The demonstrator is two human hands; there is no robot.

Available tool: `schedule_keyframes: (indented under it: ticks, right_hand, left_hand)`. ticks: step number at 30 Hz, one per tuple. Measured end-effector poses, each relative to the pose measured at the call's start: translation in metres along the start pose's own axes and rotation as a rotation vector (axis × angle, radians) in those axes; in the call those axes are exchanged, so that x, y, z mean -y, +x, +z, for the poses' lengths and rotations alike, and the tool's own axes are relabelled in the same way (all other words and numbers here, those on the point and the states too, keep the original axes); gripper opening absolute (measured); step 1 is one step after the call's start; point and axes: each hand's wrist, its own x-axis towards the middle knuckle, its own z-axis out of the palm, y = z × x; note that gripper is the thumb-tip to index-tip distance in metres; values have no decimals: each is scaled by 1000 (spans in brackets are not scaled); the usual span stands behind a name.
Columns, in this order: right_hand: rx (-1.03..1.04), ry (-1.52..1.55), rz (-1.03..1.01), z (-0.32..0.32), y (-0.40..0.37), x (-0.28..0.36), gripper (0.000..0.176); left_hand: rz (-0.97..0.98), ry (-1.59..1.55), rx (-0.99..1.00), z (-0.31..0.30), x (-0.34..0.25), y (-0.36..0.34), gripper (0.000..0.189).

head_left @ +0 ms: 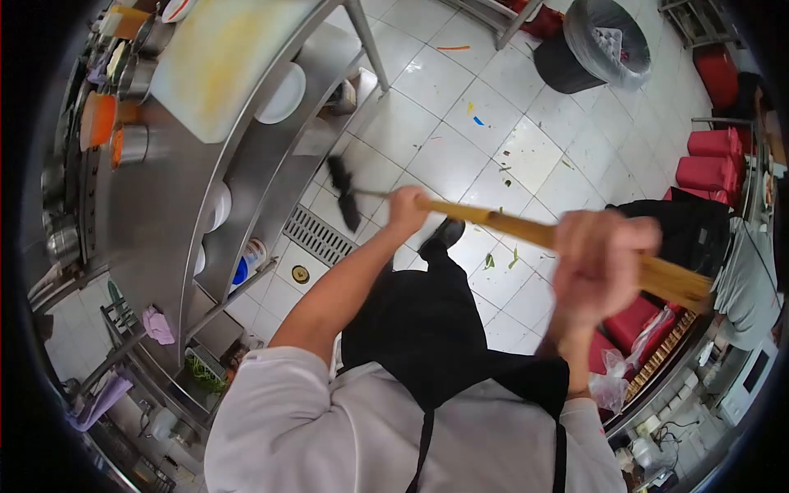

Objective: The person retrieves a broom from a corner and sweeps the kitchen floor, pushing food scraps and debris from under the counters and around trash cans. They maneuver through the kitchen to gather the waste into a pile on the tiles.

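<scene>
A broom with a long yellow-brown handle (514,228) slants across the view in front of my body. My left hand (407,211) is wrapped round the lower part of the handle. Higher up, nearer the camera, my right hand (600,263) grips the handle's thick upper end and is blurred by motion. The black broom head (343,193) is at the floor by the steel table's foot, close to a drain grate. Green vegetable scraps (503,260) and small coloured bits lie scattered over the white tiles to the right of the head.
At the left stands a steel worktable (156,214) with a cutting board (226,57) and shelves of plates. A lined black trash bin (567,62) is at the back. Red stools (708,160) line the right side, where another person (748,263) is partly visible. A drain grate (319,236) is set in the floor.
</scene>
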Motion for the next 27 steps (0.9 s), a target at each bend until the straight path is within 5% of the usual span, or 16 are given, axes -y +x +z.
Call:
schedule_keyframes:
  ticks: [4,8,10,14,15,18,21,25,27]
  right_hand:
    - [131,-318,-209,-20,59,75,22]
    - [156,-579,-329,-31,69,105,24]
    - [127,-683,-413,-40,70,115,19]
    - [44,-550,-671,-61,59,180,24]
    - [-111,-462,-772,-57,58,185,29]
    - [-247,-433,-719,-82,61,216,34]
    - [-127,-380,-570,-115,88,179,23]
    - [-492,-280,-61,-146,134,52,25]
    - [-529,-181,-16,-159,159,-37,21]
  left_hand:
    - [179,-331,-98,85,-122,88,21]
    - [198,-400,290,157,-205,146,26]
    - [360,-430,381,188,-240,167,22]
    - [518,-468,474,188,-311,169,12]
    - [581,-399,457,183,-319,172,10]
    - [724,-238,376,157,-316,198,10]
    - [671,-20,370,121,-272,259,15]
    - [479,368,283,92,-164,372,8]
    - [502,378,207,97,-89,428,13]
